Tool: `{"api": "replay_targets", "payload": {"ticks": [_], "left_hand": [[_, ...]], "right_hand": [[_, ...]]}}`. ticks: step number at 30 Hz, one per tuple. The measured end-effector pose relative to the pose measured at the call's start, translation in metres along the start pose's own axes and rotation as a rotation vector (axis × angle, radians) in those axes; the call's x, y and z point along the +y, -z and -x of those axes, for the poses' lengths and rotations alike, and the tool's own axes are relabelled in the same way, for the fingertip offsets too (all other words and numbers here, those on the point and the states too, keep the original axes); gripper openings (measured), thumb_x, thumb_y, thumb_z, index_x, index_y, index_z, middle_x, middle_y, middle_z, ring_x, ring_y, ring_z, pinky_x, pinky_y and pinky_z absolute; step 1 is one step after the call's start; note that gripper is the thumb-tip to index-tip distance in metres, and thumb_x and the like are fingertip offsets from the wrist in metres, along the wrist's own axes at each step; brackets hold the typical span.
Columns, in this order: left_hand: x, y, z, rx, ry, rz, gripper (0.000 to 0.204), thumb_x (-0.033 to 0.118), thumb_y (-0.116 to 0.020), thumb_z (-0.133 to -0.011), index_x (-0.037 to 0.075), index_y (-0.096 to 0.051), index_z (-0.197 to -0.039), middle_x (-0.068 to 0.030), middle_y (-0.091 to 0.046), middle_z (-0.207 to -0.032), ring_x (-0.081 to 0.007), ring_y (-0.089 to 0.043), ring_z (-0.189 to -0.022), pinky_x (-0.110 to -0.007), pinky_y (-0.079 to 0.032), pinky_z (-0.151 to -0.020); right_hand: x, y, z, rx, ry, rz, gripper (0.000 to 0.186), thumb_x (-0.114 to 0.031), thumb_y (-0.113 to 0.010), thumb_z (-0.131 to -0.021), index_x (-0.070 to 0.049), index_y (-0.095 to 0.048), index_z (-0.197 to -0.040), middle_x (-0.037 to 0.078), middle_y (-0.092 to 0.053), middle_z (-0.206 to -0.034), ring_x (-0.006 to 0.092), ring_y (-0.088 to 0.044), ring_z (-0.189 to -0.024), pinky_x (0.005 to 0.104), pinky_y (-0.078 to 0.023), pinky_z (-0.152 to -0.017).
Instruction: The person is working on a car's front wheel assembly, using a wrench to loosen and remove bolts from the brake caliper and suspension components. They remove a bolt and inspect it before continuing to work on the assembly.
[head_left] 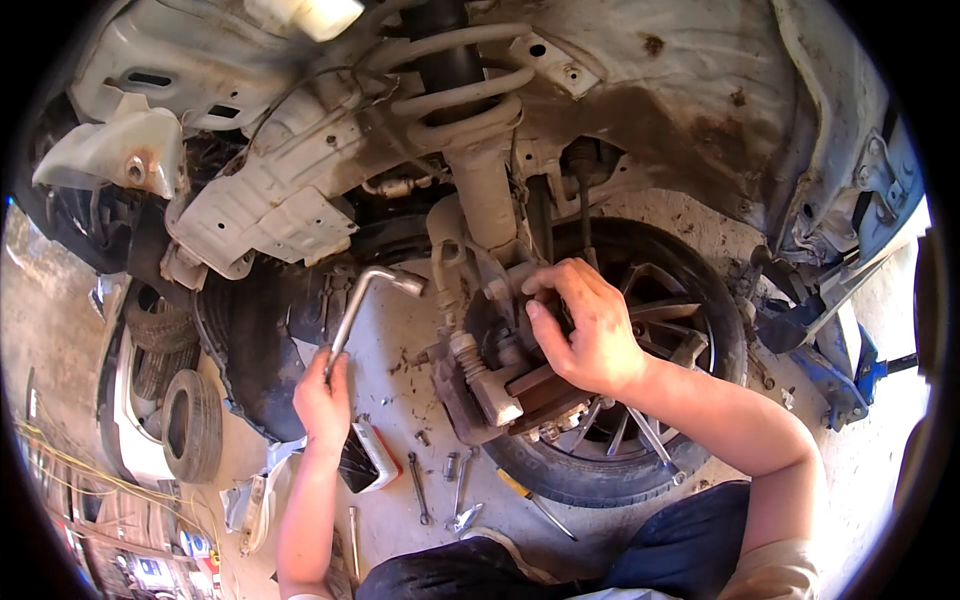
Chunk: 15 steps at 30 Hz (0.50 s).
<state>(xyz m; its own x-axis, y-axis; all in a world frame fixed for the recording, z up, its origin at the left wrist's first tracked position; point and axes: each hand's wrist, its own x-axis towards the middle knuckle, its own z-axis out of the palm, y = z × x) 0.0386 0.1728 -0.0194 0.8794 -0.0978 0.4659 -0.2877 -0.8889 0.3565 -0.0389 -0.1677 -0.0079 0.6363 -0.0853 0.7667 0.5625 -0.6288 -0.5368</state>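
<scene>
My left hand (325,400) is closed around the shank of an L-shaped metal lug wrench (352,310), whose bent socket end points to the right. My right hand (595,330) reaches over the brake and hub assembly (480,375) below the strut. Its fingers and thumb curl in close to each other at the top of that assembly; what lies between them is hidden. Above stands the strut (480,190) with its coil spring (460,105). A rubber-booted caliper pin (465,355) shows to the left of my right hand.
A tire with a spoked wheel (700,400) lies flat behind the hub. Wrenches (418,490), a yellow-handled screwdriver (535,503) and a white-edged tray (378,465) are on the floor. Used tires (192,425) stand at left. A blue metal stand (850,380) is at right; bodywork hangs overhead.
</scene>
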Motion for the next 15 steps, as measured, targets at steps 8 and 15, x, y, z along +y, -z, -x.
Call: {"api": "replay_targets", "payload": {"ticks": [8,15], "left_hand": [[0.029,-0.02,-0.007,-0.152,-0.125,0.075,0.022,0.022,-0.071,-0.087,0.004,-0.065,-0.098,-0.0178,-0.065,-0.079,-0.0343,-0.063,-0.068,-0.037,-0.049,-0.062],[0.021,-0.037,-0.008,-0.217,-0.213,0.12,0.023,0.023,-0.074,-0.085,0.003,-0.063,-0.088,-0.0149,-0.059,-0.064,-0.0301,-0.058,-0.055,-0.036,-0.044,-0.053]], "right_hand": [[0.0,-0.002,0.0,0.009,-0.003,-0.004,0.019,-0.002,-0.064,-0.079,-0.003,-0.056,-0.096,0.012,-0.058,-0.084,0.031,-0.059,-0.077,0.0381,-0.05,-0.067],[0.0,-0.001,0.0,0.003,0.004,-0.035,0.019,0.003,-0.061,-0.079,0.001,-0.057,-0.097,0.014,-0.057,-0.082,0.0295,-0.058,-0.073,0.0364,-0.048,-0.067]]}}
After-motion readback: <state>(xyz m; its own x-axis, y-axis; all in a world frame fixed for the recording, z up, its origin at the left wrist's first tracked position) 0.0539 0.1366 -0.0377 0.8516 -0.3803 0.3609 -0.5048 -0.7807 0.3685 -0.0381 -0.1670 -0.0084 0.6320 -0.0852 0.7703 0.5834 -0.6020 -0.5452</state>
